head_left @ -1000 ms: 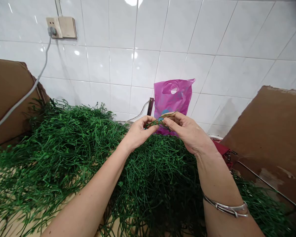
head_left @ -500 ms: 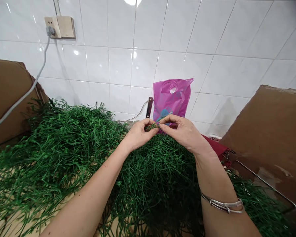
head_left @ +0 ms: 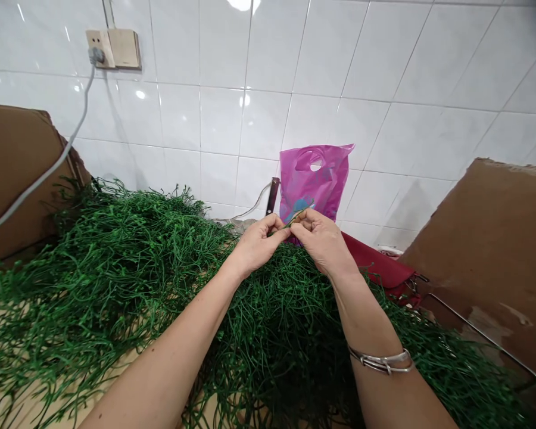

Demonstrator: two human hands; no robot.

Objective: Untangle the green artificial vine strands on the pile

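My left hand (head_left: 261,243) and my right hand (head_left: 321,238) meet at the fingertips, just in front of a purple plastic bag (head_left: 312,179). Both pinch a thin green stem (head_left: 300,213), whose tip sticks out up and to the right over the bag. Beneath my hands and forearms spreads a big heap of thin green plastic-looking stems (head_left: 286,298), which reaches far to the left and right. A silver bangle is on my right wrist.
Cardboard stands at the left (head_left: 18,179) and right (head_left: 495,232). A red bag (head_left: 379,262) lies behind my right forearm. A dark strip with a hole (head_left: 273,195) leans by the tiled wall (head_left: 218,119). A grey cable (head_left: 62,155) hangs from a socket.
My right forearm has swung to the left, and its hand has turned closer to my left hand. More of the red bag shows. The view has shifted slightly.
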